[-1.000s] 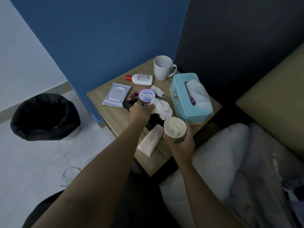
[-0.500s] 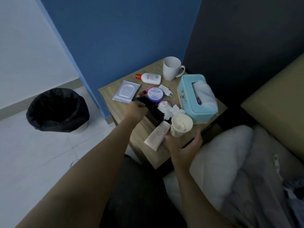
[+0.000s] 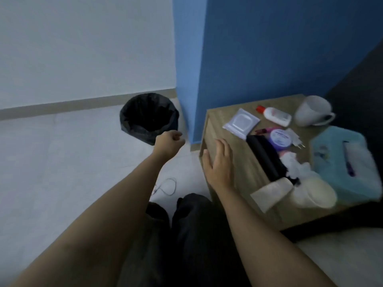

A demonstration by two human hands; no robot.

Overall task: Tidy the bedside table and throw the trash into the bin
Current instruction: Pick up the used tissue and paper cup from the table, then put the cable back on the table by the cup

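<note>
- One wooden bedside counter (image 3: 226, 121) stood against the blue wall; everything below is placed relative to it.
- One round bin lined with a black bag (image 3: 149, 117) sat on the floor to its left, well apart.
- The left hand (image 3: 169, 142) hung near the bin's rim, fingers curled shut; whether it gripped anything I cannot tell.
- The right hand (image 3: 218, 162) lay flat and released, empty, on the counter's front left corner.
- On the counter: one white mug (image 3: 310, 111), one white bottle with a red cap (image 3: 274, 116), one flat wipes packet (image 3: 241, 122), one purple-lidded jar (image 3: 279, 138), one teal tissue box (image 3: 344, 162), one crumpled white tissue (image 3: 294, 164), one cream tube (image 3: 271, 192), one paper cup (image 3: 317, 194).
</note>
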